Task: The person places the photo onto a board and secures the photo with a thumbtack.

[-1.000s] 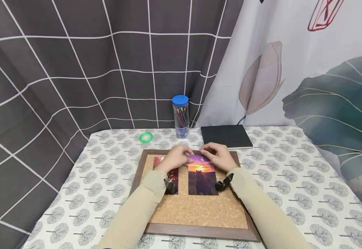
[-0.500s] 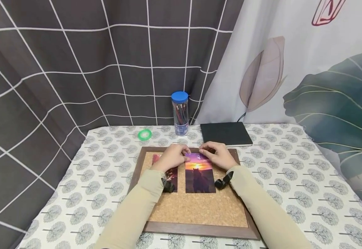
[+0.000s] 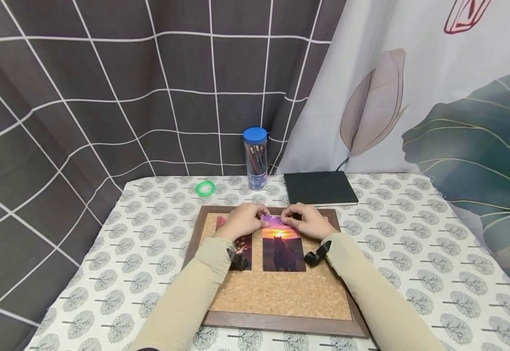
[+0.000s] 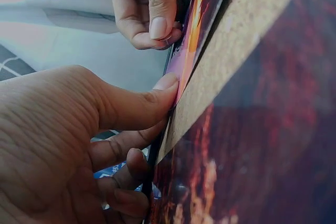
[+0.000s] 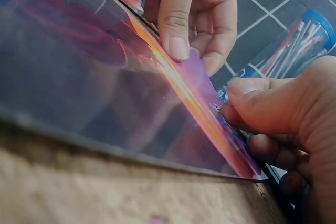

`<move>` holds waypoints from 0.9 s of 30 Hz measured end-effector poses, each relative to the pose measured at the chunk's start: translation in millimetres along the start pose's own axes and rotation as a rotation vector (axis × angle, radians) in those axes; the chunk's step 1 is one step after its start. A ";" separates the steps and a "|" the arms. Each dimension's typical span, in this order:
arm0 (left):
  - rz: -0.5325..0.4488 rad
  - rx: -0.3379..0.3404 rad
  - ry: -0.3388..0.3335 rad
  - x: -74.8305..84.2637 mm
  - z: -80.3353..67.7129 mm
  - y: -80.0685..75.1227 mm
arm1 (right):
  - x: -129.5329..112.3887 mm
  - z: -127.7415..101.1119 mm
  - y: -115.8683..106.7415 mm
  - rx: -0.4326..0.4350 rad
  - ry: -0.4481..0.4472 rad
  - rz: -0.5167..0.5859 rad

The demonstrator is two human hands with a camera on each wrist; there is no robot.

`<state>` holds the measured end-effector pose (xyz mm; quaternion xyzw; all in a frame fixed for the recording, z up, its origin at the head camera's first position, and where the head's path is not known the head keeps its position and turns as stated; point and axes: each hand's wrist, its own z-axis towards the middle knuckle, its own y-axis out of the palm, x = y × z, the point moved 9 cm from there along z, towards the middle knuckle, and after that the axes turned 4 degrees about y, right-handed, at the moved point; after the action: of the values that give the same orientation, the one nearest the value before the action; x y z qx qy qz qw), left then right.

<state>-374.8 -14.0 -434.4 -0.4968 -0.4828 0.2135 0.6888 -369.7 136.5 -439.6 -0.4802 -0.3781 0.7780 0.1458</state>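
Observation:
In the head view, a sunset photo with a dark horse lies on a wood-framed cork board. My left hand pinches its top left corner; in the left wrist view the thumb lies on the purple edge, with fingers behind. My right hand is at the photo's top edge, thumb and forefinger pinched together. A small shiny clear piece shows at its fingertips in the left wrist view; I cannot tell its kind. A second, reddish dark photo sits left on the board, partly covered by my left hand and wrist camera.
Behind the board stand a clear blue-lidded tub of pencils and a black notebook-like slab. A green tape roll lies back left on the tree-print tablecloth. Grey checked curtain hangs behind.
The sunset photo has shifted slightly left on the board. My right fingertips have come down a little onto the photo's top edge. The left hand keeps its pinch.

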 end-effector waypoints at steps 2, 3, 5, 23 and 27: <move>-0.008 -0.001 0.003 -0.6 0.2 0.6 | -0.1 -0.1 1.0 -0.010 -0.016 -0.015; -0.011 -0.004 0.003 -0.9 0.2 1.1 | 0.5 -0.1 1.7 -0.016 -0.021 -0.020; -0.015 -0.010 0.004 -1.4 0.3 2.2 | 0.5 -0.1 2.9 -0.026 -0.038 -0.025; -0.016 -0.009 0.022 -0.1 1.7 1.8 | -2.0 1.7 3.0 -0.033 -0.050 -0.034; -0.018 -0.009 0.024 0.2 1.4 1.6 | -1.5 2.3 4.3 -0.031 -0.056 -0.055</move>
<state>-375.6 -12.5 -435.7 -0.4979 -0.4799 0.1991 0.6944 -370.3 131.6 -441.2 -0.4498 -0.4071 0.7808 0.1492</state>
